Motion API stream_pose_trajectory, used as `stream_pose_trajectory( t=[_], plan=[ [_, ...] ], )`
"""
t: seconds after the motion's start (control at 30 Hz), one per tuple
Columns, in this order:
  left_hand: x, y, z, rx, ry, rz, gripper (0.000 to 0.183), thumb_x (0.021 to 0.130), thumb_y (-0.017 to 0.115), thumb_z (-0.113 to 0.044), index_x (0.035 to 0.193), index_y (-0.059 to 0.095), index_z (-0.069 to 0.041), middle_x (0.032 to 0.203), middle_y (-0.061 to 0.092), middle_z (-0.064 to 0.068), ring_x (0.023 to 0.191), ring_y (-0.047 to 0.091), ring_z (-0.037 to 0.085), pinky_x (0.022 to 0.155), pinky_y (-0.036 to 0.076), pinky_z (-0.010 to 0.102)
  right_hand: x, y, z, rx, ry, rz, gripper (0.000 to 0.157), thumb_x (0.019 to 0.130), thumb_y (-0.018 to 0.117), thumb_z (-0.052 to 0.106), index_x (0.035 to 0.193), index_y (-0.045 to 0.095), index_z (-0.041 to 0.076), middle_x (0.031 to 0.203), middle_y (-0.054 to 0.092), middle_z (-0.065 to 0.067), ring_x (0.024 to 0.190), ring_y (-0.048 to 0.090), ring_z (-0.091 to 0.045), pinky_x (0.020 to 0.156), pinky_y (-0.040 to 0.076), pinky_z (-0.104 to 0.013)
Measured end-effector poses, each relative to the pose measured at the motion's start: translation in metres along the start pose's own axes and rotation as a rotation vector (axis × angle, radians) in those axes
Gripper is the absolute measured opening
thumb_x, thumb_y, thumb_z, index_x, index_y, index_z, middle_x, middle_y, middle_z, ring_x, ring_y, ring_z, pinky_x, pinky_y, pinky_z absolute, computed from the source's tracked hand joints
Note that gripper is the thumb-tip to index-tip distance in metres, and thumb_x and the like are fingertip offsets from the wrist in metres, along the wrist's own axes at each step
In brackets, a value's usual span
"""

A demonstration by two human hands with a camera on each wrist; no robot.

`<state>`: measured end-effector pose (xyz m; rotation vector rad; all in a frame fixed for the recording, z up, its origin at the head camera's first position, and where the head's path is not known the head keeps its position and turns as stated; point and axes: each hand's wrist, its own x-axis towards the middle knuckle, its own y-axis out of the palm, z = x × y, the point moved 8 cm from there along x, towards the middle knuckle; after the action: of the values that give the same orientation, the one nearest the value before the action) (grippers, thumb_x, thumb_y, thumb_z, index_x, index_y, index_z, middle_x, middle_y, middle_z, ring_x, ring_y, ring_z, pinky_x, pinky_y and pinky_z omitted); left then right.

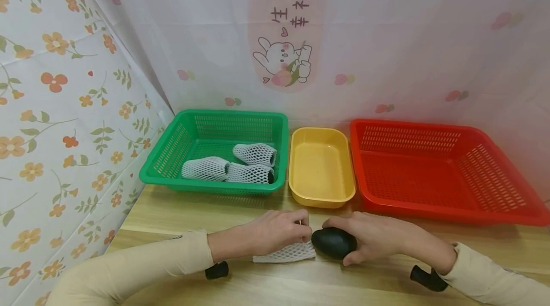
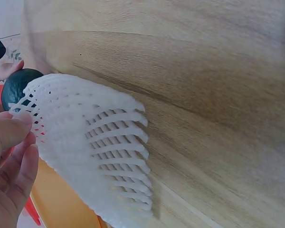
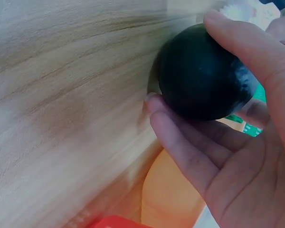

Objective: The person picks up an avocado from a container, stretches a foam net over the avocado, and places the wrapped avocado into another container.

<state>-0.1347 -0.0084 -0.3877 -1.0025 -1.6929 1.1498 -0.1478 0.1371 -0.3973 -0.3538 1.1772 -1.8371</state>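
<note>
A dark avocado [image 1: 334, 243] lies in my right hand [image 1: 375, 237], whose thumb and fingers grip it from the right side. In the right wrist view its rounded, near-black end of the avocado [image 3: 199, 76] shows between thumb and fingers. My left hand [image 1: 279, 232] pinches the edge of a white foam net sleeve [image 1: 290, 253], which lies flattened over the wood tabletop. The left wrist view shows the mouth of the foam net sleeve [image 2: 85, 123] right against the avocado [image 2: 19, 85]; how far the tip is inside, I cannot tell.
Behind my hands stand a green basket [image 1: 167, 148] with three foam-net-wrapped items, a yellow tray [image 1: 320, 167] and a red basket [image 1: 408, 177]. A printed curtain [image 1: 386, 58] hangs behind them, and a floral cloth [image 1: 64, 129] on the left.
</note>
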Motion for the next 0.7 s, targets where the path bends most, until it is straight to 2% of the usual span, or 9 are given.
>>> stream_pose_trajectory(
  t=[0.2,0.37,0.53,0.7],
  plan=[
    [0.0012,-0.0019,-0.0015,-0.014,0.017,-0.032,0.003,0.096,0.072,-0.022,0.097,0.070,-0.020,0.103,0.053,-0.005,0.086,0.057,0.004,0.068,0.043,0.011,0.0020,0.0023,0.0044,-0.001,-0.001,-0.012,0.066,0.082,0.086,0.039,0.137,0.055,0.018,0.122,0.060,0.008,0.095,0.056,-0.011,0.080,0.051,-0.033],
    [0.0015,-0.0029,-0.0017,-0.019,0.016,-0.039,0.004,0.096,0.072,-0.023,0.097,0.070,-0.020,0.103,0.053,-0.005,0.084,0.057,0.004,0.069,0.044,0.011,0.0026,0.0024,0.0064,-0.041,0.017,-0.037,0.067,0.082,0.085,0.041,0.137,0.055,0.015,0.124,0.059,0.008,0.096,0.056,-0.011,0.081,0.051,-0.033],
    [0.0006,-0.0042,-0.0020,-0.017,0.017,-0.047,0.003,0.099,0.069,-0.022,0.097,0.070,-0.019,0.104,0.053,-0.004,0.084,0.056,0.005,0.069,0.044,0.012,0.0029,0.0029,0.0065,-0.065,0.022,-0.067,0.068,0.083,0.085,0.042,0.136,0.053,0.013,0.118,0.060,0.008,0.095,0.056,-0.010,0.081,0.052,-0.033],
    [0.0006,-0.0065,-0.0020,-0.036,0.026,-0.085,0.005,0.096,0.073,-0.018,0.094,0.068,-0.019,0.104,0.054,-0.004,0.083,0.057,0.005,0.071,0.044,0.012,0.0043,0.0045,0.0068,-0.036,0.022,-0.085,0.063,0.083,0.084,0.043,0.131,0.054,0.016,0.110,0.059,0.010,0.090,0.056,-0.008,0.077,0.052,-0.031]
  ],
)
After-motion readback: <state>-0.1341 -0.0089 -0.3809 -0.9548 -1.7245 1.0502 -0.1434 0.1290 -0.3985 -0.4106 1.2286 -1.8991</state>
